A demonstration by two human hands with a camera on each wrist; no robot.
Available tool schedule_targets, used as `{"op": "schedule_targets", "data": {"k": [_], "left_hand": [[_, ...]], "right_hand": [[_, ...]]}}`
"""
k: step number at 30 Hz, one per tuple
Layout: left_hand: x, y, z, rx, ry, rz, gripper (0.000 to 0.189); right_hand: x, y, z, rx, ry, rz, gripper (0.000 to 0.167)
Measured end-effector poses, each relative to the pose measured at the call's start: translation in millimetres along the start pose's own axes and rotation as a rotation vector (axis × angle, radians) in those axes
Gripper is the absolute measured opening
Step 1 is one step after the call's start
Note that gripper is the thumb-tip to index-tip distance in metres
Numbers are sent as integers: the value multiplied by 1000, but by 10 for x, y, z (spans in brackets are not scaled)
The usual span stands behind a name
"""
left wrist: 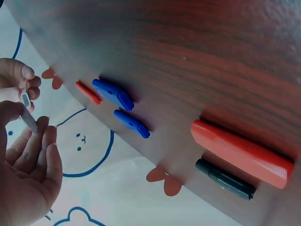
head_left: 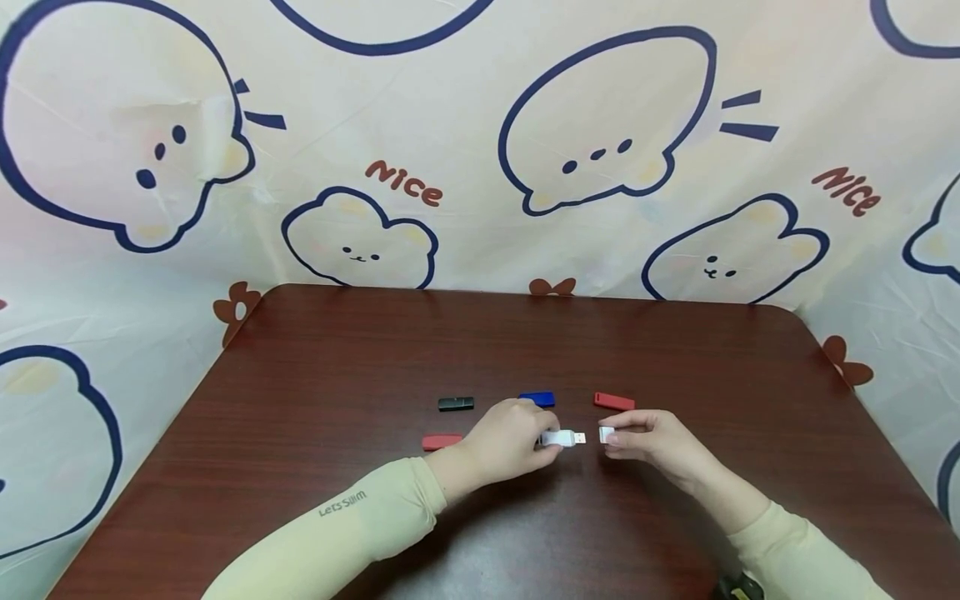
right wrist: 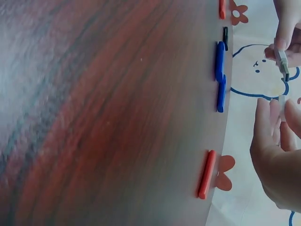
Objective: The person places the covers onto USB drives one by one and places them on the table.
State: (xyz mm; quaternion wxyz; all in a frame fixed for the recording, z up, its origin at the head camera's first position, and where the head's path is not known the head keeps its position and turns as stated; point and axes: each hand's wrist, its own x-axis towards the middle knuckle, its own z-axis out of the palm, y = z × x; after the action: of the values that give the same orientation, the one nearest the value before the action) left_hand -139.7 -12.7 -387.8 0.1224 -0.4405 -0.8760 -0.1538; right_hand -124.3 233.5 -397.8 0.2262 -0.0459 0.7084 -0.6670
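Note:
In the head view my left hand (head_left: 506, 439) holds a white USB flash drive (head_left: 558, 438) by its body, with the bare metal plug pointing right. My right hand (head_left: 660, 447) pinches a small white cap (head_left: 607, 434) between thumb and fingers, facing the plug. A short gap separates the cap from the drive. Both pieces are held above the table. The left wrist view shows the drive (left wrist: 29, 117) between thumb and fingers; in the right wrist view the plug end of the drive (right wrist: 282, 63) points toward the cap (right wrist: 282, 108).
On the brown table (head_left: 360, 358) lie a black flash drive (head_left: 456, 404), red ones left (head_left: 441, 442) and right (head_left: 614, 402), and two blue ones (left wrist: 113, 94), partly hidden by my left hand in the head view. A printed curtain (head_left: 465, 125) stands behind the table.

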Motion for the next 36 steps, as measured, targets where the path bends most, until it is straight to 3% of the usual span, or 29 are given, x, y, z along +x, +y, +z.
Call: {"op": "schedule_targets", "data": {"k": [6,12,18,29,36], "left_hand": [[-1,27,-5,-6,-12,-7,13],[-8,39,12,40,-30,-23,13],[-12,48,16,93,-4,-7,14],[3,85,22,126,2,15,14],[13,102,35,136,-2,23,15]], "right_hand": [[-21,-41,69,28,15,9,16],[-19,-64,93,18,16,24,25],[-19,-69,112,-26,12,42,39],[-19,-52,151,-37,-4,39,31],[-19,-38,166,-35,-14,27,38]]}}
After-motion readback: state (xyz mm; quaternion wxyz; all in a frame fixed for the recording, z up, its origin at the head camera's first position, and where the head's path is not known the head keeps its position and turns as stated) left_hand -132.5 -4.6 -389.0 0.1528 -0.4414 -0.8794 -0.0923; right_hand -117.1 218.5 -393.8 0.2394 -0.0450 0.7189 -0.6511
